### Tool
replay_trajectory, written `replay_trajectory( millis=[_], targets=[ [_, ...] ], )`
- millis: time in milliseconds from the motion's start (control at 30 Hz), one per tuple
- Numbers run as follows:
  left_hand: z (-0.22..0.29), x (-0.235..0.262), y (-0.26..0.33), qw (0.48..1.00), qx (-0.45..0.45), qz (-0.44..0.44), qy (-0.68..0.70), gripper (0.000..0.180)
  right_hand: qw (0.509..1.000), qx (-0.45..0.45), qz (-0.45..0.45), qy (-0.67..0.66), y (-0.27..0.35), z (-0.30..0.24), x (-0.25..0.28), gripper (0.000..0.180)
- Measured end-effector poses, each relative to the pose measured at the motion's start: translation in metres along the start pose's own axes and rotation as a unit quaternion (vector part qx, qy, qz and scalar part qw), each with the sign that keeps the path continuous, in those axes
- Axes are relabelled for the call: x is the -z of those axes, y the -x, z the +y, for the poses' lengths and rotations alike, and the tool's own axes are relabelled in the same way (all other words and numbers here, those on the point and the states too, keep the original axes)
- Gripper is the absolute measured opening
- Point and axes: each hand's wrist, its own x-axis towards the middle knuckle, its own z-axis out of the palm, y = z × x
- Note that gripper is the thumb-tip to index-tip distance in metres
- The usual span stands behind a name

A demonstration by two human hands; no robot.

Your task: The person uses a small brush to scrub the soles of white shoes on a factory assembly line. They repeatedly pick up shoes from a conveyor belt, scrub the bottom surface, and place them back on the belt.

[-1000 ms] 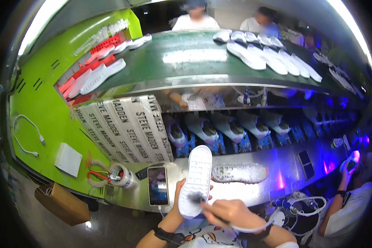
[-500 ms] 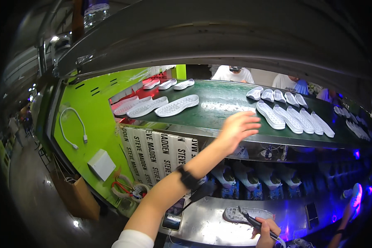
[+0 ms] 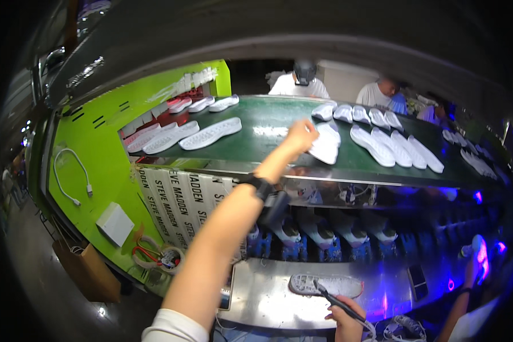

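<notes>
Reaching up over the green belt (image 3: 251, 142), my left hand (image 3: 302, 137) is closed on the edge of a white shoe sole (image 3: 326, 143), which is tilted and partly blurred. More white soles (image 3: 390, 147) lie side by side just to its right. Low in the view, my right hand (image 3: 346, 316) grips a black pen-shaped tool (image 3: 347, 308) with a cord at its rear. The tool's tip is at a grey-white sole (image 3: 325, 285) lying flat on the metal shelf (image 3: 262, 296); whether they touch I cannot tell.
Several soles (image 3: 211, 134) lie at the belt's left end, beside a green panel (image 3: 97, 165). Shoes (image 3: 325, 235) stand in a row beneath the belt. A dark phone-like object (image 3: 417, 282) rests on the shelf. Co-workers (image 3: 299, 85) sit beyond the belt; another person's arm (image 3: 467, 290) is at right.
My left hand has gone from open to closed on a sole, pulling it away from the row on the belt. The view has shifted; my right hand still holds the tool at the shelf sole.
</notes>
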Motion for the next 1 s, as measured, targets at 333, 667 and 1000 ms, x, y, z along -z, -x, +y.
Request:
replay_trajectory(
  millis=[333,667,1000],
  targets=[
    [-0.076,0.066,0.331,0.594,0.21,-0.165,0.759,0.081,0.985,-0.005,-0.079,-0.155,-0.021,0.006,-0.019,0.03],
    [-0.154,-0.032,0.341,0.948,0.157,0.018,0.278,0.051,0.992,-0.011,-0.029,-0.12,-0.036,0.004,-0.039,0.031],
    [-0.165,-0.037,0.425,0.563,0.341,-0.062,0.75,0.06,0.87,0.339,-0.255,0.251,-0.023,0.035,-0.071,0.029]
  ],
)
